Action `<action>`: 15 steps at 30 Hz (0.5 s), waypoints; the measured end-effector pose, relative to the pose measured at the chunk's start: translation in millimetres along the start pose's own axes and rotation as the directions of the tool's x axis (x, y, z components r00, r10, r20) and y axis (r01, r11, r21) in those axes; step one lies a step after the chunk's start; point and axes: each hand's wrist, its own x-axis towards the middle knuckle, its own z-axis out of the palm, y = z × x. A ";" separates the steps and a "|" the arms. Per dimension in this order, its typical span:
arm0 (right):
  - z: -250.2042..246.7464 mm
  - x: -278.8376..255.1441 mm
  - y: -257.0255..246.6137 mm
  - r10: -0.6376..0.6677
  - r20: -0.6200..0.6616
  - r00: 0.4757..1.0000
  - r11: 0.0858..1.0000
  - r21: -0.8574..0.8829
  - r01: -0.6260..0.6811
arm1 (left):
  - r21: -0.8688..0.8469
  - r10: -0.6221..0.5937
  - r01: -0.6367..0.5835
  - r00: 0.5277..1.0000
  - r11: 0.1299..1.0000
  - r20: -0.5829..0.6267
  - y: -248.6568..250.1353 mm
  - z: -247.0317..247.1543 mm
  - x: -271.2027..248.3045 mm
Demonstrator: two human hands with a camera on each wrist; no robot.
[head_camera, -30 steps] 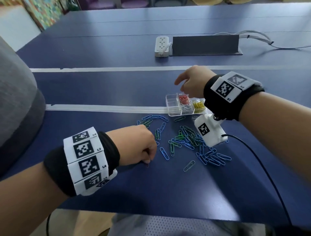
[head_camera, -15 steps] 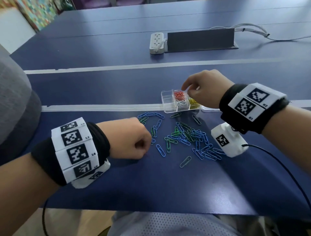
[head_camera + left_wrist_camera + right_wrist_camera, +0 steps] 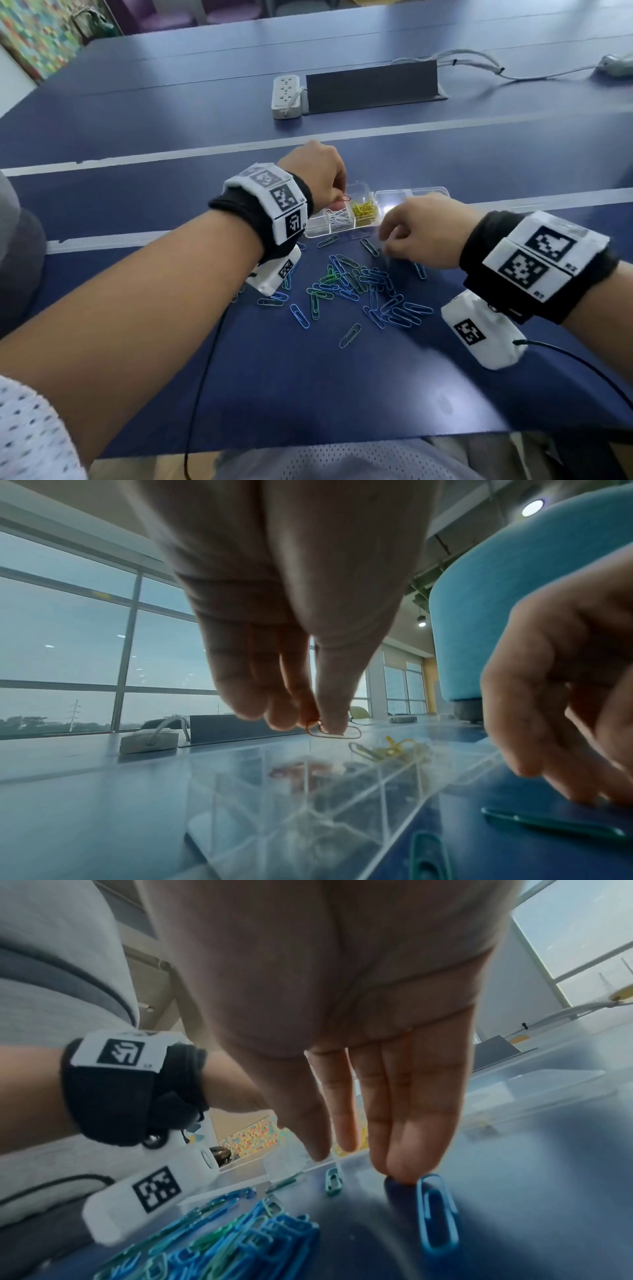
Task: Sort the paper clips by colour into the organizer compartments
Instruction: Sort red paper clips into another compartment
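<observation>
A clear organizer sits mid-table with red clips, white clips and yellow clips in separate compartments. My left hand hovers over its left part and pinches a red paper clip between thumb and fingertip. Loose blue and green clips lie scattered in front of the organizer. My right hand is just right of the pile with straight fingers, tips touching the table beside a blue clip. It holds nothing.
A white power strip and a dark grey cable box stand at the back, with cables running to the right. White stripes cross the blue table. A grey seat is at the far left.
My left hand has gone from the table left of the pile up to the organizer, carrying a red clip. My right hand has come back from the organizer down to the pile.
</observation>
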 end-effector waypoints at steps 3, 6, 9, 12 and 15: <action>-2.1 -4.2 2.3 0.001 -0.019 1.000 0.999 -0.033 -0.002 | 0.060 -0.013 0.011 1.000 0.998 0.025 4.6 4.8 4.4; -2.7 -5.1 4.0 0.002 0.005 1.000 1.000 -0.031 -0.002 | 0.106 -0.028 0.026 0.999 0.994 0.019 4.2 7.2 5.1; -2.6 -4.5 3.8 -0.005 0.014 1.000 1.000 -0.029 0.006 | 0.098 -0.043 0.040 0.998 0.994 0.035 2.2 9.3 2.7; -1.3 -2.5 0.9 -0.006 0.011 1.000 1.000 -0.018 0.006 | 0.069 -0.040 0.039 0.999 0.997 0.014 1.9 9.7 -1.5; -0.5 2.6 -3.2 0.003 0.020 1.000 1.000 -0.024 -0.002 | 0.023 -0.020 0.020 1.000 1.000 -0.004 1.5 5.9 -10.0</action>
